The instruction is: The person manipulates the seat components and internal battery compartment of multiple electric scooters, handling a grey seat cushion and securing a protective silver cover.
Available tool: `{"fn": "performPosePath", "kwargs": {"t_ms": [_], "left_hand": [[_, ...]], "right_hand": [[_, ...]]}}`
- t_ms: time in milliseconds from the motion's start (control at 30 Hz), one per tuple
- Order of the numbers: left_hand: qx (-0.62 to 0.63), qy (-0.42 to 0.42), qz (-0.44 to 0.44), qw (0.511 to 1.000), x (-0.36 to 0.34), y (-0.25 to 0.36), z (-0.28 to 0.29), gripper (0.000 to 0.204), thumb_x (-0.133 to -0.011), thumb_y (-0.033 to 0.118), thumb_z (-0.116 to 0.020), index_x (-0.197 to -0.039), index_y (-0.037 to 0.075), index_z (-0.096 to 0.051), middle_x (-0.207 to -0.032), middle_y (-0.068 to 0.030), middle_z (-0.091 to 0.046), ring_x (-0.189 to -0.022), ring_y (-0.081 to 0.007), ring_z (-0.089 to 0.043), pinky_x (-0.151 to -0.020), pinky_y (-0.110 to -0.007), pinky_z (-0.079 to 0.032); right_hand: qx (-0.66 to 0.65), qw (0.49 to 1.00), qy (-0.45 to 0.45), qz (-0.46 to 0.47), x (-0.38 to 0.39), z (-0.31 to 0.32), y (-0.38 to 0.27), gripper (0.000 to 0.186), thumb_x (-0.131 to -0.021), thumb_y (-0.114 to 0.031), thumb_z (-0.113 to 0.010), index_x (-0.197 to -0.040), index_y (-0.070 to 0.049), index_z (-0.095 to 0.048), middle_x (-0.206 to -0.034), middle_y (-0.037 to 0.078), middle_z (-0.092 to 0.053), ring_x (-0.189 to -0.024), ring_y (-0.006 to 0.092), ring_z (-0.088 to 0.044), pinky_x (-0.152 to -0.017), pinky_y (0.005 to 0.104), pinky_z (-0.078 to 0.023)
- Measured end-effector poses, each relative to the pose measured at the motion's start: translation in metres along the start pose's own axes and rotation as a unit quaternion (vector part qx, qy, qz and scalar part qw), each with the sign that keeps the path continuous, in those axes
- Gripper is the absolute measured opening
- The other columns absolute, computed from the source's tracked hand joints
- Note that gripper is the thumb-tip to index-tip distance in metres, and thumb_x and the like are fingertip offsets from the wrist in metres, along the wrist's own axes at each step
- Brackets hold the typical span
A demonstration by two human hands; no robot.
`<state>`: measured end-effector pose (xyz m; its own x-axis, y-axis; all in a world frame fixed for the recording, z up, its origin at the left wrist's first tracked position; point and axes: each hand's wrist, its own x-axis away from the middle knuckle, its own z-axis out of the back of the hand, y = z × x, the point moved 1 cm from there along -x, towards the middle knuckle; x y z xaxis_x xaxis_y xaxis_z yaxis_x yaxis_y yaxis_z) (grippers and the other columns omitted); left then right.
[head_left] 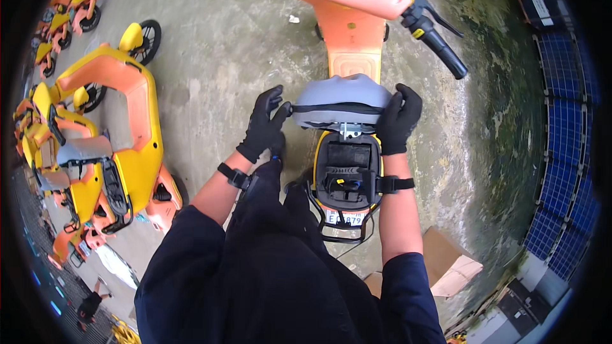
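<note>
A grey scooter seat [344,95] with a black band along its edge is tipped up on a metal hinge [349,130]. Below it lies the exposed black compartment [347,159], where dark parts and some wiring show. My left hand [264,126], in a black glove, is beside the seat's left end with thumb and fingers apart; the fingertips come close to the band, and contact is unclear. At the seat's right end is my right hand [400,120], also gloved, its fingers bent but apart and the thumb against or just in front of the seat's edge.
The orange-and-yellow scooter's handlebar [437,44] reaches out at the far right. More parked scooters [134,134] line the left. A cardboard box [446,264] sits on the floor at near right. Blue panels [564,134] stand along the right side. Another person [90,306] is far off at lower left.
</note>
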<state>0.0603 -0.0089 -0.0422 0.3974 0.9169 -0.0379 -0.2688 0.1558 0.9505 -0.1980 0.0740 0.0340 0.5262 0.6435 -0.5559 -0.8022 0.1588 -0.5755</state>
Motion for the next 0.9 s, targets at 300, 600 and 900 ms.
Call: {"fn": "performPosePath", "kwargs": {"t_ms": [300, 600, 900], "left_hand": [[-0.117, -0.086, 0.154, 0.977, 0.020, -0.054, -0.060, 0.030, -0.077, 0.029, -0.056, -0.094, 0.004, -0.058, -0.086, -0.0188, -0.061, -0.084, -0.0361, -0.057, -0.072, -0.041, -0.047], [-0.090, -0.249, 0.126, 0.956, -0.002, -0.054, -0.029, 0.045, -0.077, 0.032, -0.058, -0.111, 0.005, -0.052, -0.100, -0.0173, -0.059, -0.094, -0.0312, -0.056, -0.081, -0.036, -0.045], [0.034, -0.173, 0.066, 0.982, -0.006, -0.027, -0.014, 0.042, -0.079, 0.003, -0.048, -0.121, 0.005, -0.048, -0.105, -0.0160, -0.059, -0.093, -0.0225, -0.059, -0.082, -0.030, -0.044]], "right_hand": [[0.108, 0.989, -0.050, 0.083, -0.009, 0.009, -0.041, 0.018, -0.080, -0.010, -0.054, -0.095, 0.000, -0.054, -0.090, 0.017, -0.057, -0.089, 0.0323, -0.052, -0.079, 0.0399, -0.040], [0.118, 0.984, -0.124, 0.040, -0.014, -0.026, -0.055, 0.025, -0.081, -0.027, -0.055, -0.087, -0.002, -0.058, -0.087, 0.015, -0.059, -0.082, 0.0304, -0.056, -0.072, 0.0390, -0.044], [0.116, 0.984, -0.135, 0.026, -0.009, -0.027, -0.045, 0.025, -0.083, -0.027, -0.052, -0.082, -0.004, -0.059, -0.079, 0.015, -0.059, -0.076, 0.0304, -0.056, -0.069, 0.0395, -0.043]]}}
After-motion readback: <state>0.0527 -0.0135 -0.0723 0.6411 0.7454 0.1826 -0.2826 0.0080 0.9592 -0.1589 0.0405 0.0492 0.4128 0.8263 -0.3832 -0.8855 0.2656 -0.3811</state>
